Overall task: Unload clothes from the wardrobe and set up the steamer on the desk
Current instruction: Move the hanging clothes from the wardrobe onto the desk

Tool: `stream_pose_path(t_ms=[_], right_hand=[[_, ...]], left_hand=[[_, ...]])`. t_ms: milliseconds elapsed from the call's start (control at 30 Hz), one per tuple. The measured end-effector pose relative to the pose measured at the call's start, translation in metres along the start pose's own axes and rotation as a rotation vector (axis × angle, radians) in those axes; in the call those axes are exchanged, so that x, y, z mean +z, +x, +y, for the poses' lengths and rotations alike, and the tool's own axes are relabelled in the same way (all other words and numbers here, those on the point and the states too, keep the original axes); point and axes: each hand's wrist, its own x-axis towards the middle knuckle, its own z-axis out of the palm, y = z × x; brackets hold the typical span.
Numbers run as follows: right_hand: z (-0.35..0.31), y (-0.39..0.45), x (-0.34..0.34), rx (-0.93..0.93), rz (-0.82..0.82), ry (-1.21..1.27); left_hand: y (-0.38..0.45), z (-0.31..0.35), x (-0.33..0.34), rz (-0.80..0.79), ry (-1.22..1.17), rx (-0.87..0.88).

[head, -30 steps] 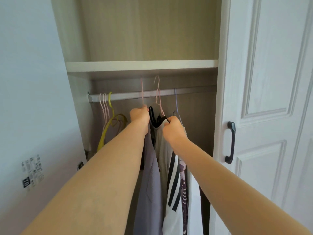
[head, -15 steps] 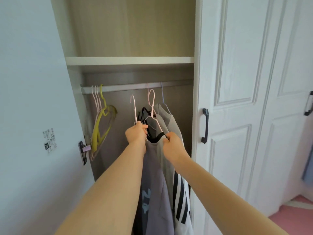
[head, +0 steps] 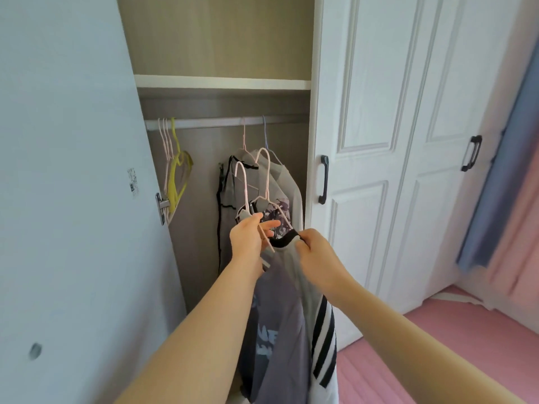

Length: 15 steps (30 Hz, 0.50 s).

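The two pink hangers [head: 256, 182] have come off the rail [head: 221, 123] since a moment ago, and both hands are now lower and out in front of the wardrobe [head: 224, 39].

Far left under the rail, some bare pink and yellow hangers [head: 175, 167] hang by themselves. Further right, below the rail, the left hand [head: 248, 237] pinches the wire of the pink hangers between thumb and fingers. Their hooks point up, well under the rail and free of it. Just right of that, the right hand [head: 313, 249] grips the black collar of the clothes [head: 280, 316]. The clothes hang straight down from both hands, long and loose, a grey top and a striped one. Behind them, two more clothes [head: 262, 182] hang on the rail.

Both hands are right at the top of the clothes, so I think the next move is to swing them away to the right, away from the rail, keeping the long bottoms from catching on the white door [head: 358, 141].
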Motion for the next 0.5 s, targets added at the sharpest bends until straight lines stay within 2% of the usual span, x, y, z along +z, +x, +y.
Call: stream_pose_path(t_ms=[433, 500], right_hand=[[-0.014, -0.171, -0.068, -0.119, 0.024, -0.019], [-0.015, -0.198, -0.076, -0.125, 0.022, -0.003]], left_hand=[[-0.181, 0.019, -0.018, -0.297, -0.155, -0.161], [-0.209, 0.021, -0.020, -0.314, -0.245, -0.181]])
